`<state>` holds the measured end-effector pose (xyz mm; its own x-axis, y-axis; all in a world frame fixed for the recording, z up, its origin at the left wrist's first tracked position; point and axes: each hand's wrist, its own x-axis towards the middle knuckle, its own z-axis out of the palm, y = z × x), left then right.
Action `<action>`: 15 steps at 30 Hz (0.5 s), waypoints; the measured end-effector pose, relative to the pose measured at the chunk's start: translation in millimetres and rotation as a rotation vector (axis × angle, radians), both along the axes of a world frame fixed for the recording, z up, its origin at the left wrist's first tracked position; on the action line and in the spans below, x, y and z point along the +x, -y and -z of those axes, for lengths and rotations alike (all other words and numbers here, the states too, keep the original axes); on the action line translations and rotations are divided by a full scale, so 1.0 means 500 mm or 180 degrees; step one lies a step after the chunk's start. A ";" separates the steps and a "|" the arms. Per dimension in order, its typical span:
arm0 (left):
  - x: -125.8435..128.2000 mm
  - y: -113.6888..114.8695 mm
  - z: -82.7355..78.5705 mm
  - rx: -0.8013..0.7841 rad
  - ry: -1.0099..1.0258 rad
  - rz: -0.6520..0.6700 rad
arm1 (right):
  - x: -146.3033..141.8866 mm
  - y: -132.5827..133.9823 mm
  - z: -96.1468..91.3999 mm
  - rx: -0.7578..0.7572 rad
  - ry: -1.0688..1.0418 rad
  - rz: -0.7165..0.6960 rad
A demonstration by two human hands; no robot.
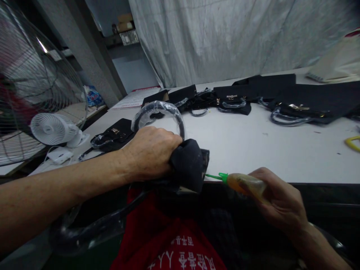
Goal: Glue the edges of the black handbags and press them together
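My left hand [153, 152] is closed round a black handbag [188, 165], held above my lap at the table's front edge. One of its handles [180, 122], wrapped in clear plastic, arches up beyond my fist; another wrapped handle hangs below my forearm. In my right hand [281, 202] is a squeeze bottle [244, 183] of amber liquid, gripped by its rear end. Its thin green nozzle [215, 176] points left, and the tip meets the bag's open edge or lies very close to it. My left fingertips are hidden behind the black material.
Several black bags [233, 99] with plastic-wrapped handles lie along the back of the white table [233, 150]. Another black bag [115, 135] lies at left, near a small white fan [52, 129]. A large caged fan [33, 75] stands far left. Yellow scissor-like handles [351, 142] show at the right edge.
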<state>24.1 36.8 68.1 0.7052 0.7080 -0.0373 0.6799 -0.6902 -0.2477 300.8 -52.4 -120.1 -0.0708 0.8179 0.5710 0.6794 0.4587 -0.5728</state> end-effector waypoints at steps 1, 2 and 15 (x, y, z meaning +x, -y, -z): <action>-0.001 -0.004 0.002 0.0008 0.0006 -0.0033 | -0.002 0.002 -0.002 0.0043 0.0071 -0.0019; -0.001 -0.008 0.004 0.0011 0.0017 -0.0049 | -0.005 0.004 -0.004 0.0059 0.0162 -0.0054; -0.007 -0.032 0.009 -0.0093 0.0157 0.0132 | -0.015 -0.043 -0.008 0.0012 0.0150 -0.0211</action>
